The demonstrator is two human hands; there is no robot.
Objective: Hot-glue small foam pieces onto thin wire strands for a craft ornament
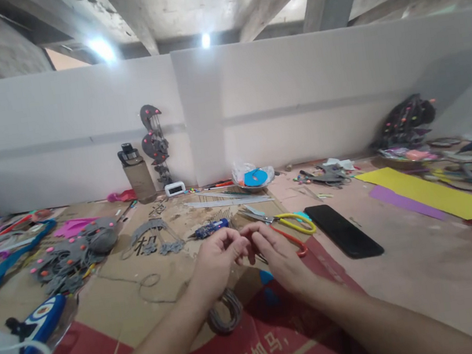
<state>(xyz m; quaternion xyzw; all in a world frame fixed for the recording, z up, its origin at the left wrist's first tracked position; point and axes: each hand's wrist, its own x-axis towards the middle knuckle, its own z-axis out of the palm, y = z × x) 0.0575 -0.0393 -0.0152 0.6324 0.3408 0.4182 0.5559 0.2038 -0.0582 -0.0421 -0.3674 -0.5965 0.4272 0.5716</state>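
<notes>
My left hand (225, 256) and my right hand (273, 251) meet above the cardboard sheet (115, 288), fingertips pinched together. Whatever lies between their fingers is hidden or too small to name. Below my left wrist sits a coil of grey cord (225, 313). A loose grey strand (149, 280) curls across the cardboard to the left. Just beyond my hands lie a blue tool (211, 228) and scissors (293, 223) with yellow and red handles, partly covered by my right hand. Small blue pieces (266, 277) rest by my right wrist. A small grey string-and-felt piece (157, 238) lies farther left.
A black phone (344, 231) lies to the right, with yellow sheet (440, 189) beyond it. A bottle (136, 173) and a hanging grey ornament (154, 138) stand by the back panel. Grey pieces with coloured dots (75, 255) and a blue power strip (30, 338) occupy the left.
</notes>
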